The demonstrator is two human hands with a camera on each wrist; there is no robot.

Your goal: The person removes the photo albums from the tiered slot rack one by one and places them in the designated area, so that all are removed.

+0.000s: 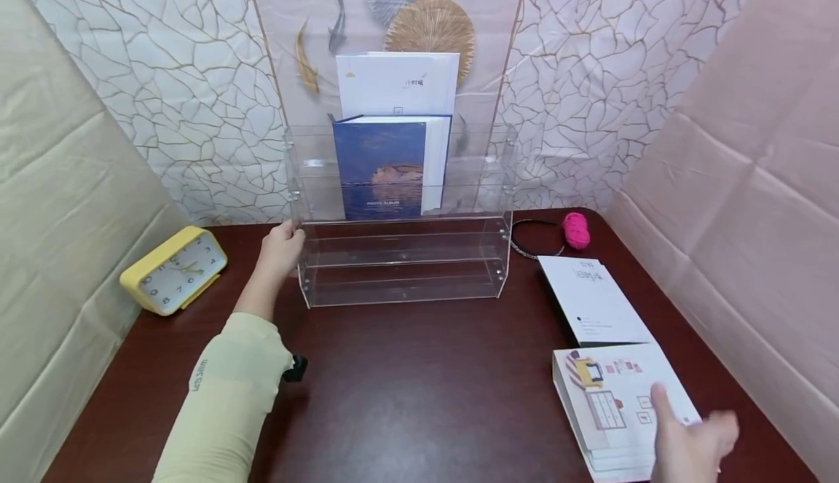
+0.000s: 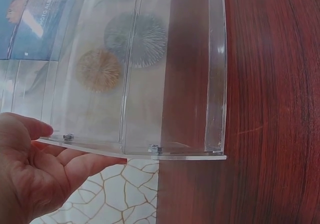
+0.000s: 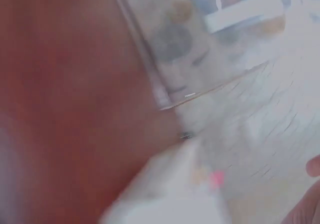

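Note:
A clear acrylic rack (image 1: 401,256) stands at the table's back, a blue photo album (image 1: 383,166) and a taller white book (image 1: 397,82) upright in its upper part. The left hand (image 1: 280,248) grips the rack's left side panel; in the left wrist view the thumb of that hand (image 2: 45,169) is on one side of the panel edge, the fingers on the other. At the front right, the right hand (image 1: 695,439), blurred, is over the right edge of a white illustrated album (image 1: 616,395), fingers extended; contact cannot be told. Behind it lies another white book (image 1: 593,301).
A yellow clock (image 1: 173,270) stands at the left. A pink yarn ball (image 1: 576,231) and a dark headband-like loop (image 1: 524,251) lie at the back right. Patterned walls (image 1: 190,89) enclose the table (image 1: 419,395) at the back and sides.

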